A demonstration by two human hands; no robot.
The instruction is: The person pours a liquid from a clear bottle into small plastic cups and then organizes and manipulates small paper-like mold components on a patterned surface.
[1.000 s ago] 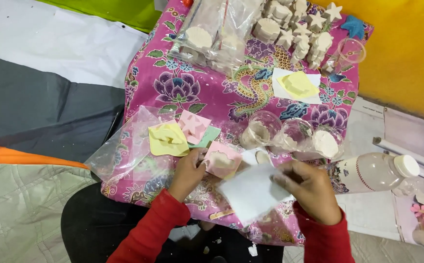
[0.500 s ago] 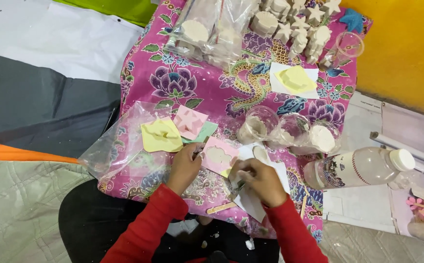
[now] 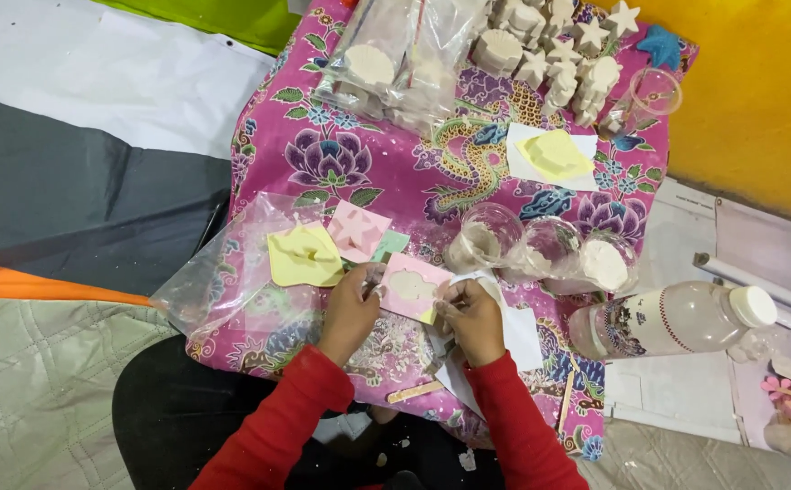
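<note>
One pink mould (image 3: 411,288), two hands, perhaps three cups (image 3: 548,249)

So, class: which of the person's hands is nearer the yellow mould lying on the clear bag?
Left. The left hand sits just right of the yellow mould; the right hand is farther right.

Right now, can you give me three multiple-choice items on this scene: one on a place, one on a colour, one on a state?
1. Where does the clear plastic bottle with a white cap lie?
A. right of the hands
B. on the grey tarp
C. among the star casts

2. What colour is the filled square mould between the hands?
A. blue
B. pink
C. green

3. How is that mould held?
A. by the left hand alone
B. untouched
C. by the left hand and right hand

Answers: 1 A, it lies at the cloth's right edge. 2 B, its rim is pink. 3 C, fingers grip both sides.
</note>
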